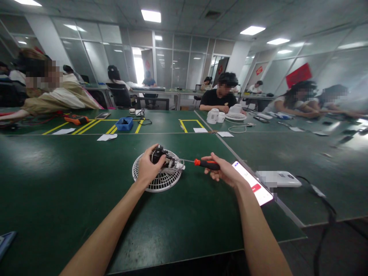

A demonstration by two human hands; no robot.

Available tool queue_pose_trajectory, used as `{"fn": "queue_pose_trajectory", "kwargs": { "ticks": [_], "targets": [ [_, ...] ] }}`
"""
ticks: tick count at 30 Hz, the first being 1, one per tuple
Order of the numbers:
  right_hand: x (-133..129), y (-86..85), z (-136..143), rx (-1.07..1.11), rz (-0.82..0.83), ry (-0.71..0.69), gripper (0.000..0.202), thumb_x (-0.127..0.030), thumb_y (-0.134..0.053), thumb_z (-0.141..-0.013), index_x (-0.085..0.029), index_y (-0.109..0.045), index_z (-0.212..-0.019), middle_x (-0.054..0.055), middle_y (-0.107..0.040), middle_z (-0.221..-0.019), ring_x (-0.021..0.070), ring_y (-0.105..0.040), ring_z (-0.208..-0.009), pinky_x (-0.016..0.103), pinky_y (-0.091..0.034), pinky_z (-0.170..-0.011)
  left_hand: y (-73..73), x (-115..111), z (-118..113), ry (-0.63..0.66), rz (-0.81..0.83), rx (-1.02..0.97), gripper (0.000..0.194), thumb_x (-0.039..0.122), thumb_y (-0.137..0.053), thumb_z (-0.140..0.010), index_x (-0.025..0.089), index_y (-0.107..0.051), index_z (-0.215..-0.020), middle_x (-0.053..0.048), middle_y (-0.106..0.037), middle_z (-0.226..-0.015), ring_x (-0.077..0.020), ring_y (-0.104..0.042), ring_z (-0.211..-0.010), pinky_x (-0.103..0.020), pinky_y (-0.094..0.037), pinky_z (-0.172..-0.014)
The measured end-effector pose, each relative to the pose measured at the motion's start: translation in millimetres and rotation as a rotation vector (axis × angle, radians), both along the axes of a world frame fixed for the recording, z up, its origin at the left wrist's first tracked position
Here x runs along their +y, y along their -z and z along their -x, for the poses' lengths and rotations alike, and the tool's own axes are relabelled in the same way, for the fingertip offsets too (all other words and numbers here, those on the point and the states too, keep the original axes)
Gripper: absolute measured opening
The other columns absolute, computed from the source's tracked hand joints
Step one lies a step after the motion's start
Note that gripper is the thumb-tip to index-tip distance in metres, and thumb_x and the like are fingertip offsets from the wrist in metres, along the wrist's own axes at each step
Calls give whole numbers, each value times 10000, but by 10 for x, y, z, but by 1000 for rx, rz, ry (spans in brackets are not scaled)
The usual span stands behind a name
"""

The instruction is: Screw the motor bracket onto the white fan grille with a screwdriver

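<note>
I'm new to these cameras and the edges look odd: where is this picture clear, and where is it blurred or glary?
In the head view, the screwdriver and white grille near the middle look fairly clear; toward the far right, the scene is smeared and stretched; ceiling lights glow white; pale glare lies on the green table, at its far left.

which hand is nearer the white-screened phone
Right. The right hand is close beside the white-screened phone; the left hand is farther, over the round white plastic grille.
</note>
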State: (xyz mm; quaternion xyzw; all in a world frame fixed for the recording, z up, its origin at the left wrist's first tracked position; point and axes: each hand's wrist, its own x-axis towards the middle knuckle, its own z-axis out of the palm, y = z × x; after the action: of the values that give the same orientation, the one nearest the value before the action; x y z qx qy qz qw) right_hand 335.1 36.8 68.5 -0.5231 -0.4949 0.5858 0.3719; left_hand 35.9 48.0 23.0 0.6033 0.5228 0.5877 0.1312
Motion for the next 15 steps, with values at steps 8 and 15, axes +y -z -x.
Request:
{"fn": "queue_pose_trajectory", "kwargs": {
  "ticks": [8,15],
  "targets": [
    [4,-21,-43,18,-138,-36,530,-412,-791,-764,-203,-649,-1229,-7,-642,-700,112,-521,-516,214,-393,-444,30,23,18,-3,-9,31,515,386,-738,-820,201,-652,-1293,-128,-713,-1250,-298,-683,-1164,-532,-526,-1072],
    [-19,-4,0,43,-282,-9,469,-348,-892,-634,-225,-722,-1053,8,-654,-890,120,-599,-683,225,-489,-566,18,0,3,-22,-17,43,510,361,-737,-807,194,-658,-1282,-131,-717,-1238,-300,-687,-1149,-539,-525,-1070]
  ]
}}
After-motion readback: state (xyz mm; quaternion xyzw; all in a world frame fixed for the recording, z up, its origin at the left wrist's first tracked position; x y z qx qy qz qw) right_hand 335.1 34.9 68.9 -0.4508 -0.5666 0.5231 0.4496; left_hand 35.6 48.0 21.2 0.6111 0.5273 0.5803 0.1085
